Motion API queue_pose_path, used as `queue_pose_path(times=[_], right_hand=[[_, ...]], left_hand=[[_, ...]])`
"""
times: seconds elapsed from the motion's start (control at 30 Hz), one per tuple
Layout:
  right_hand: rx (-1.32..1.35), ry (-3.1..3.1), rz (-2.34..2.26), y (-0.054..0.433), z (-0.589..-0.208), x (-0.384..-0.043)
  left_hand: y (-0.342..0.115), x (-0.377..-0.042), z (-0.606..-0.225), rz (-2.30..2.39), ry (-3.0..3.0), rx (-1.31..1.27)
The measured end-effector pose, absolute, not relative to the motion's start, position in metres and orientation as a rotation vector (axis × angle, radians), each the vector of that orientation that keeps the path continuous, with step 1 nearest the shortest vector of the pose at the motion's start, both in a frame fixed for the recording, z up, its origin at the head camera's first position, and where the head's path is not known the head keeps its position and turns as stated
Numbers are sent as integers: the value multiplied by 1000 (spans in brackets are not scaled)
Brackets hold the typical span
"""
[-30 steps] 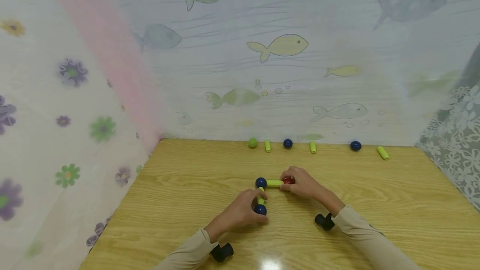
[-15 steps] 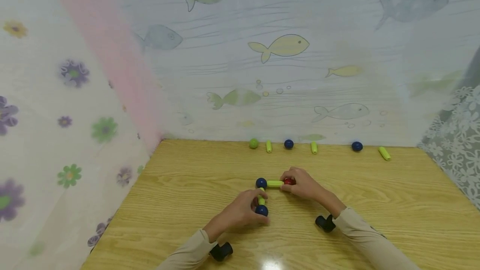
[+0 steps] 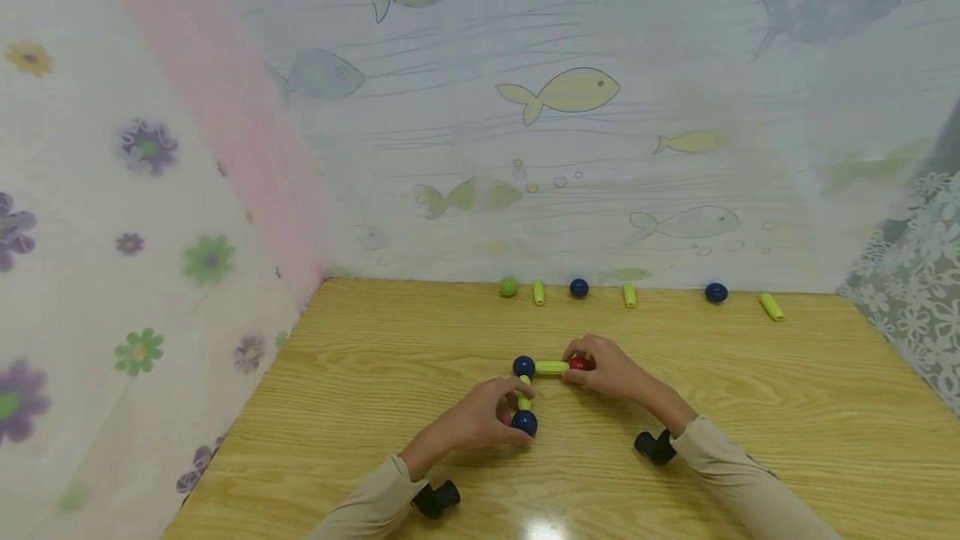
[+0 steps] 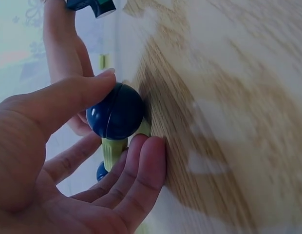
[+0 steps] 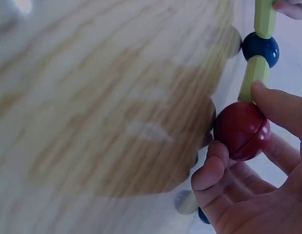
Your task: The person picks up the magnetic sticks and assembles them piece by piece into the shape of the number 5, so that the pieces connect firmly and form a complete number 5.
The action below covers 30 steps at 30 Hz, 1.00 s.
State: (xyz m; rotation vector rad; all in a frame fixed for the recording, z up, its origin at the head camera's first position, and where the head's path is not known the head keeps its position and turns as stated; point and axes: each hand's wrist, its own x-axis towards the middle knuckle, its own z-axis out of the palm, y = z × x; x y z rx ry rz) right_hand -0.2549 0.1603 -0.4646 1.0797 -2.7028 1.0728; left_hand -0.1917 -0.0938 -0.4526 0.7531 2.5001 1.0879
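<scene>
Balls and rods lie joined in an L on the wood-grain table; the step in hand looks like steadying or seating its two ends. The left hand grasps the near blue ball, thumb against it and fingers curled about it and the near rod. The right hand pinches the red ball, its thumb touching the crosswise rod. Between the rods, the corner blue ball is held by neither hand. How firmly the joints are seated cannot be told from these views. A next move would seem to call for easing one hand off gently while the other braces the L. Along the back edge, by the fish-printed sheet, sit a green ball, two loose blue balls and three loose rods, well apart from the L. The L and right hand partly stand before that row, so reaching there means going over or around; nudged balls could roll.
</scene>
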Motion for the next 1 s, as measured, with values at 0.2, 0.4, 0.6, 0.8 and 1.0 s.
queue_pose_path(times=[0.2,0.4,0.6,0.8,1.0], right_hand=[[1029,-2833,1120,165,-459,-259],[1023,-2892,1167,168,-454,-264],[1030,-2891,1178,171,-445,-268],[1006,-2888,1145,174,-436,-281],[949,-2889,1139,166,-424,-298]], left_hand=[[-96,-194,-452,1107,2458,744],[-100,-196,-454,1141,2421,739],[-101,-204,-458,1330,2394,661],[-96,-219,-458,1358,2492,601],[-90,-231,-460,1338,2480,666]])
